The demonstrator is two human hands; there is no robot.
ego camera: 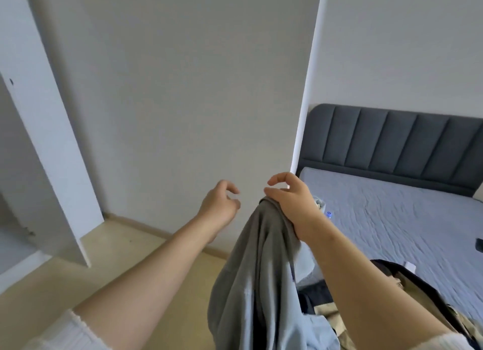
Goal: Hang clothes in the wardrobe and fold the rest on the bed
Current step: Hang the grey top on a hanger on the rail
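Status: my right hand holds the grey garment by its bunched top, which is caught under the palm and the lower fingers. The forefinger and thumb of that hand are raised and curled clear of the cloth. The hidden fingers cannot be inspected, so the exact manner of the hold is not confirmed. The garment hangs straight down from the hand, in the air, beside the near corner of the bed and above the wooden floor. My left hand is raised just beside the garment's top, apart from it, fingers loosely curled, holding nothing. A white sleeve is pushed back on my left forearm. The wardrobe door stands open at the left and is well apart from both hands. A plain white panel fills the middle of the view behind the hands. On the bed, a pale blue-grey cover lies wrinkled, with a dark grey padded headboard along the far edge. At the near edge of the bed, below my right forearm, lies a heap of beige and black clothes. A small dark object sits at the bed's right edge, too cropped to identify.
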